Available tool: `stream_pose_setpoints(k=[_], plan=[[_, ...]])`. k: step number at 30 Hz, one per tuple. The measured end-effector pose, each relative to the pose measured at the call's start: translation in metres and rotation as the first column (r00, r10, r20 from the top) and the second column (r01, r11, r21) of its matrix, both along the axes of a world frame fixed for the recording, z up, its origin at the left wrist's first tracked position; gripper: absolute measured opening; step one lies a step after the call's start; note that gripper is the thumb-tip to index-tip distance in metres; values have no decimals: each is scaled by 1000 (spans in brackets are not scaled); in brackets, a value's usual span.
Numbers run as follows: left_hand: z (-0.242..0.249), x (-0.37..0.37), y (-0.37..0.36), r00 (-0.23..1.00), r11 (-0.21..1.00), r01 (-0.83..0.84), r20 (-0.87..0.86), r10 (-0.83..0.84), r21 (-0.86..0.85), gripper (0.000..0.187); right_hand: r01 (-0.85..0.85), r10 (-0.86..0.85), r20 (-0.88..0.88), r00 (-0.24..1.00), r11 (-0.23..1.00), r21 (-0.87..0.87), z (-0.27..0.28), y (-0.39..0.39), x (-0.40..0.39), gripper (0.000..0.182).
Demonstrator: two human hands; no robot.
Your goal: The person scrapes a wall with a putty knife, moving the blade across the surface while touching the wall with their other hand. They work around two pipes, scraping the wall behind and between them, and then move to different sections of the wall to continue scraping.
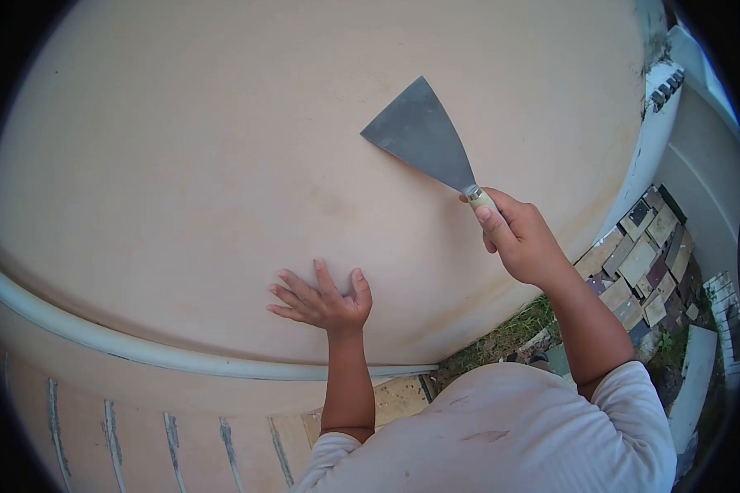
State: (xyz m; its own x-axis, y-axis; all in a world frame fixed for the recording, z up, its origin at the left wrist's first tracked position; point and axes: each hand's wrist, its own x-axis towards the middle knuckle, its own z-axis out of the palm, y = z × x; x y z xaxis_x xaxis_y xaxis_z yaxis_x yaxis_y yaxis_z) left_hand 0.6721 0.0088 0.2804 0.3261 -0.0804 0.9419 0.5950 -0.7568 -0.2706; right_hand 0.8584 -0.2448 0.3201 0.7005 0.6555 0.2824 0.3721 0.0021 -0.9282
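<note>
- The scraper (430, 141), a wide-bladed putty knife, is held against the peach-coloured wall (181, 148), up and to the right of the wall's middle, well above the white pipe (140, 349) that runs along the wall's lower edge.
- The right hand (520, 238) is clenched around the pale handle (481, 200), the thumb laid along it towards the blade; only a short stub of handle shows above the fist.
- The long axis of the scraper is seen to run on a slant, from the handle at lower right up to the broad edge of the grey blade (419, 131) at upper left, so the blade lies up and to the left of the hand that grasps it.
- The blade appears to lie flat or nearly flat on the wall; whether its edge bears on the surface cannot be told.
- The left hand (325, 300) is spread open, fingers apart, and pressed flat on the wall below and to the left of the blade, well apart from it; nothing is held in it.
- The right hand is the nearer of the two to the scraper, being on it.
- Towards the right edge of the wall, a patchwork of tiles (641, 263) and some grass (510, 333) are seen on the ground.
- No brand, label or legible writing is seen on the scraper, the wall or the white sleeves.
</note>
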Motion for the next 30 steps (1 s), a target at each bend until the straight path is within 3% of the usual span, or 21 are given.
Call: stream_pose_setpoints(k=[4, 6, 10, 12, 14, 16, 18, 19, 20, 21, 22, 25, 30], plan=[[12, -28, 1, 988, 998, 63, -143, -64, -12, 63, 40, -34, -112, 993, 998, 57, -38, -12, -14, 41], [23, -50, 14, 977, 995, 67, -197, -80, -72, 64, 7, -24, -306, 952, 998, -57, -60, -24, -31, 41], [31, -76, 48, 995, 1000, 24, -102, -23, 5, 61, -35, 12, -595, 804, 999, -26, -107, -26, -74, 41], [26, -70, 47, 1000, 1000, 10, -28, -10, 19, 62, -1, 59, -517, 854, 994, 112, -119, -24, -96, 42], [24, -72, 47, 999, 1000, 10, -47, -9, 15, 62, 87, 33, -575, 818, 980, 181, -122, -20, -119, 35], [25, -71, 47, 998, 1000, 6, -59, -5, 17, 63, 292, -207, -362, 909, 936, 197, -114, -8, -140, 30], [25, -74, 48, 998, 999, -4, -70, 7, 39, 62, 335, -208, -437, 875, 911, 239, -112, 2, -151, 36], [24, -76, 48, 996, 999, -3, -84, 6, 37, 62, 422, -401, -146, 904, 891, 168, -113, 7, -152, 41], [24, -76, 49, 996, 999, -1, -87, 5, 45, 62, 518, -533, 167, 830, 846, 127, -115, 11, -154, 47], [25, -76, 49, 996, 998, 5, -92, 0, 56, 62, 487, -494, 148, 857, 869, 85, -122, 16, -157, 61], [26, -76, 49, 994, 998, 16, -108, -10, 62, 62, 497, -504, 131, 854, 864, 83, -128, 22, -161, 61], [29, -82, 51, 988, 996, -17, -149, 29, 85, 66, 310, -311, -5, 950, 948, -77, -142, 40, -173, 74], [28, -85, 56, 986, 997, -40, -157, 50, 61, 69, 357, -363, -279, 889, 931, -76, -148, 54, -162, 76]])
